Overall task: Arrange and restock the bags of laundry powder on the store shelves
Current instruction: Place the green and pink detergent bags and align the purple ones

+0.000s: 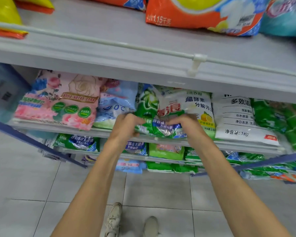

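A green and white bag of laundry powder (154, 106) lies at the front of the middle shelf (102, 131), its lower end hanging over the shelf edge. My left hand (127, 124) grips the bag's lower left corner. My right hand (186, 124) grips its lower right part, fingers curled into the crumpled blue and green plastic. Left of it lie a pale blue bag (115, 106) and a pink flowered bag (63, 101). To the right lie a white lemon bag (200, 106) and a white 1 kg bag (237, 120).
The grey upper shelf (109, 48) juts out above my hands and carries an orange bag (195, 12) and a yellow bag (2, 11). Lower shelves hold more green bags (79, 142). Green bags (280, 120) fill the right end. My shoes (114, 219) stand on grey floor tiles.
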{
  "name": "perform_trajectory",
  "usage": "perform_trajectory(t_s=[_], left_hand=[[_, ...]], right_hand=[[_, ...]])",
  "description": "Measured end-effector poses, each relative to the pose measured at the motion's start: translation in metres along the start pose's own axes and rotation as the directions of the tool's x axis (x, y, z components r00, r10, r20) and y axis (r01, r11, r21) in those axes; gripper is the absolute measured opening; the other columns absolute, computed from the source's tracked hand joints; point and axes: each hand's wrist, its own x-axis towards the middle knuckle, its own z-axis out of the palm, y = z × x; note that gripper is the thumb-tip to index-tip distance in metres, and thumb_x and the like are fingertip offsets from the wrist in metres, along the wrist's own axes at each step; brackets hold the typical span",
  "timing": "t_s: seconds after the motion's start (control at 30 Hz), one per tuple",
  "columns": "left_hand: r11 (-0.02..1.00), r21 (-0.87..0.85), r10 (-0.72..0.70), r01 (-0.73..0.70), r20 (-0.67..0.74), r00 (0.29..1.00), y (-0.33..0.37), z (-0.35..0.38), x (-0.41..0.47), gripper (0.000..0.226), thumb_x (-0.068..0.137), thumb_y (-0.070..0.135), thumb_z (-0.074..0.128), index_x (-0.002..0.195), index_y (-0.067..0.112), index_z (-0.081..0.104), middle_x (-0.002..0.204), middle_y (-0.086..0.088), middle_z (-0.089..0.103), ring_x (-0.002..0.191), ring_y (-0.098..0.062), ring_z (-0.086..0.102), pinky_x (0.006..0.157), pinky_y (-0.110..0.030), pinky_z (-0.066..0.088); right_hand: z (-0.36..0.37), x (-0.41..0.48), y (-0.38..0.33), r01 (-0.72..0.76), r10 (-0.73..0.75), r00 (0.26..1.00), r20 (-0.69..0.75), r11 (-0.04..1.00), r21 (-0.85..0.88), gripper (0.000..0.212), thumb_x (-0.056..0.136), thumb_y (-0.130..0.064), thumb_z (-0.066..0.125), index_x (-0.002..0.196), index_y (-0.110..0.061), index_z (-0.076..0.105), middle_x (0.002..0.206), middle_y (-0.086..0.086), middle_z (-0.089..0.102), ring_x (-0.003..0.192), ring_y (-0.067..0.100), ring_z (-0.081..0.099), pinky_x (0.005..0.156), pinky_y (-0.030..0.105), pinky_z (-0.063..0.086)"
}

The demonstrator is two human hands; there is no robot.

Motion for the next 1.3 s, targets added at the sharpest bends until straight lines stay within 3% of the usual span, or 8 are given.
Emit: perform_trajectory(t_s=[0.1,0.27,0.5,0.67,0.77,0.83,0.97,1.3], left_hand=[[0.983,0.038,-0.181,0.177,0.187,0.965,0.000,-0.006,-0.015,0.037,0.066,0.022,0.077,0.101,0.024,0.065,0.128,0.000,0.061,0.113,-0.022,0.059,0.093,-0.047,0.057],[0.973,0.061,-0.231,0.224,0.362,0.903,0.002,-0.009,-0.046,0.119,0.042,0.053,0.100,0.145,0.024,0.048,0.133,0.003,0.067,0.121,-0.022,0.065,0.109,-0.049,0.046],[0.998,0.048,-0.050,0.031,0.472,0.880,0.023,0.016,-0.108,0.079,0.056,0.017,0.097,0.126,0.020,0.060,0.108,-0.002,0.078,0.100,-0.026,0.075,0.094,-0.048,0.057],[1.000,0.014,-0.014,0.007,0.562,0.827,0.046,0.060,-0.140,0.061,0.066,0.014,0.082,0.123,0.009,0.061,0.105,-0.007,0.079,0.085,-0.024,0.078,0.067,-0.036,0.062],[0.997,0.071,-0.004,-0.044,0.568,0.823,0.065,0.095,-0.167,0.057,0.087,0.043,0.072,0.133,0.019,0.048,0.139,0.006,0.056,0.118,-0.016,0.063,0.096,-0.033,0.051],[0.995,0.090,-0.010,-0.054,0.596,0.803,0.073,0.122,-0.182,0.085,0.081,0.068,0.068,0.147,0.020,0.044,0.151,0.004,0.049,0.133,-0.023,0.054,0.110,-0.048,0.044],[1.000,0.023,-0.025,0.013,0.686,0.728,0.092,0.186,-0.218,0.044,0.091,0.051,0.061,0.118,0.017,0.069,0.107,-0.010,0.078,0.092,-0.031,0.077,0.077,-0.048,0.062],[0.998,-0.034,0.054,-0.046,0.824,0.564,0.101,0.322,-0.301,0.048,0.095,0.049,0.055,0.129,0.017,0.065,0.116,-0.014,0.075,0.104,-0.037,0.073,0.095,-0.062,0.053]], right_hand=[[-0.011,-0.027,0.018,-0.136,0.119,0.986,0.118,0.980,0.147,0.043,0.070,-0.003,0.078,0.113,-0.002,0.073,0.108,0.012,0.078,0.106,0.033,0.071,0.096,0.050,0.056],[-0.026,-0.091,0.043,-0.124,0.098,0.990,0.097,0.941,0.315,0.064,0.054,0.002,0.085,0.116,-0.002,0.068,0.105,0.015,0.079,0.100,0.032,0.075,0.098,0.049,0.056],[-0.050,-0.175,0.035,-0.011,0.042,0.998,-0.052,0.871,0.491,0.052,0.069,-0.001,0.084,0.117,-0.008,0.068,0.108,0.015,0.078,0.098,0.033,0.075,0.088,0.044,0.059],[-0.079,-0.227,0.024,0.092,0.034,0.974,-0.222,0.840,0.534,0.058,0.078,-0.028,0.086,0.129,-0.013,0.062,0.114,0.012,0.077,0.100,0.030,0.076,0.089,0.045,0.061],[-0.106,-0.260,0.018,0.169,0.022,0.942,-0.336,0.832,0.528,0.047,0.075,-0.033,0.079,0.117,-0.014,0.067,0.107,0.010,0.079,0.096,0.028,0.077,0.094,0.049,0.059],[-0.129,-0.281,0.017,0.254,-0.016,0.907,-0.422,0.818,0.516,0.042,0.074,-0.029,0.080,0.113,-0.016,0.070,0.105,0.009,0.079,0.093,0.027,0.077,0.088,0.045,0.061],[-0.183,-0.324,0.020,0.391,-0.055,0.836,-0.546,0.759,0.521,0.047,0.075,-0.022,0.079,0.119,-0.014,0.068,0.108,0.011,0.079,0.095,0.030,0.077,0.084,0.044,0.063],[-0.329,-0.397,0.033,0.509,-0.117,0.729,-0.674,0.752,0.419,0.045,0.078,-0.044,0.074,0.113,-0.016,0.074,0.110,0.009,0.079,0.100,0.032,0.076,0.098,0.050,0.055]])
